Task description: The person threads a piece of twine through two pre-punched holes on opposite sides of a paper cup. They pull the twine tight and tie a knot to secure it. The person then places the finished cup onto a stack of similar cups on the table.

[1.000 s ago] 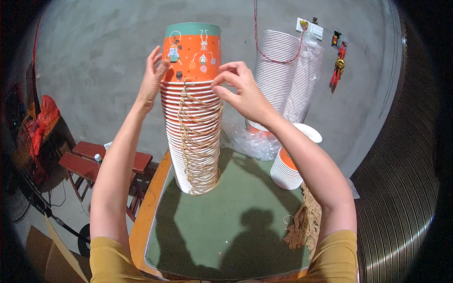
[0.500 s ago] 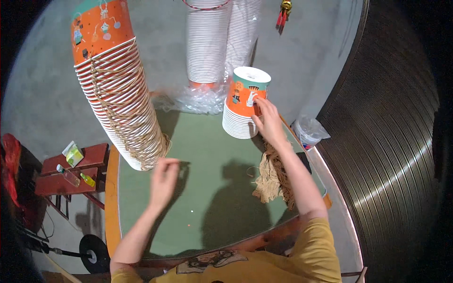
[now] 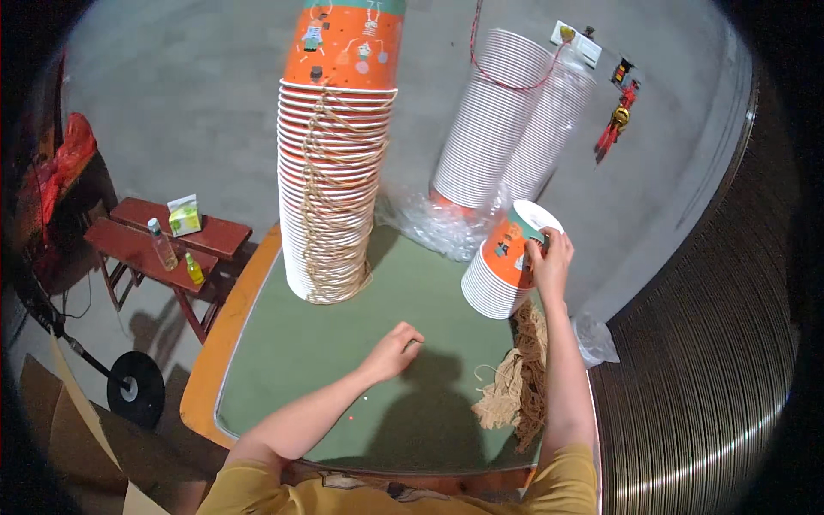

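A short stack of orange and green paper buckets point(image 3: 506, 255) stands upside down on the green table mat. My right hand point(image 3: 551, 260) is at the top bucket, its fingers closed against the side near the white base. My left hand point(image 3: 395, 350) hovers over the middle of the mat, fingers curled and nothing visible in them. A tall stack of the same buckets point(image 3: 339, 172) rises at the far left, with loops of tan cord point(image 3: 330, 223) hanging down its side. Bundles of tan and brown cord point(image 3: 515, 390) lie at the right edge, beside my right forearm.
Behind the table stand more white-rimmed bucket stacks point(image 3: 493, 112) and crumpled clear plastic point(image 3: 438, 225). To the left is a red bench point(image 3: 142, 249) with bottles and a tissue pack. A dark ribbed surface point(image 3: 704, 360) borders the right side.
The view has swung left, so the scene sits further right. My left hand has moved from beside the tall stack towards the mat's middle. My right hand's fingers have closed on the top bucket.
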Motion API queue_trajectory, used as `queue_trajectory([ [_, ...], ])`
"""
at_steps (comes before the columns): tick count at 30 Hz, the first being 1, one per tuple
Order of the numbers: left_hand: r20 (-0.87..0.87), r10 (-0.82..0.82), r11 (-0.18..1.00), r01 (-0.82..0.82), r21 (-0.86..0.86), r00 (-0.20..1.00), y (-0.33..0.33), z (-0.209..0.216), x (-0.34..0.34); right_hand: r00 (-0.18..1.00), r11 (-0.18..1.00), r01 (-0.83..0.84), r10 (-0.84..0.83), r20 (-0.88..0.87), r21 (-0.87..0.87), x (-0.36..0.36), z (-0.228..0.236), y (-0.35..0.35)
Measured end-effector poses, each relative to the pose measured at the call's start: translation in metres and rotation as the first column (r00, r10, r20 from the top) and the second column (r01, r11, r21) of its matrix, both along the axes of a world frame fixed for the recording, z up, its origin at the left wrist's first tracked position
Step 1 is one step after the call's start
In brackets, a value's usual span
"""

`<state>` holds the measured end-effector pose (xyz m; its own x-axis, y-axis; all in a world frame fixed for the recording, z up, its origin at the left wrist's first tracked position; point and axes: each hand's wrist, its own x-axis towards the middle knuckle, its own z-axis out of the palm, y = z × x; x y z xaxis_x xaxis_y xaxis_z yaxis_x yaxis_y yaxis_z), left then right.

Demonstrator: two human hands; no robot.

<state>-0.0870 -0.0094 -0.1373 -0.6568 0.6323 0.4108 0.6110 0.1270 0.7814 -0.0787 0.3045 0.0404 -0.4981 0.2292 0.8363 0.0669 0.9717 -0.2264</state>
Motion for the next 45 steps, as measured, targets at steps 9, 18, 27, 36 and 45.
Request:
queue_trajectory([
  [9,-0.078,-0.047,0.997,0.052,0.060,0.996,0.007,-0.021,-0.015,0.986,0.942,-0.038,0.090,0.142,-0.333,-0.007,0.025,0.013],
  [18,-0.056,-0.051,0.991,0.058,0.118,0.997,0.005,-0.017,-0.012,0.972,0.929,-0.168,0.212,0.102,-0.330,-0.009,0.043,0.019],
  [27,-0.073,-0.058,0.986,0.069,0.149,0.996,0.009,-0.028,-0.021,0.974,0.975,-0.175,0.192,0.117,-0.140,-0.001,0.100,0.009],
  [36,0.114,0.003,1.000,-0.003,-0.007,0.993,-0.005,0.006,-0.009,0.794,0.865,-0.474,0.339,-0.505,-0.165,0.086,0.098,-0.071],
  [45,0.440,-0.071,0.896,-0.136,0.422,0.895,0.005,-0.014,-0.015,0.755,0.243,-0.625,0.430,-0.495,-0.742,0.106,-0.121,-0.149],
])
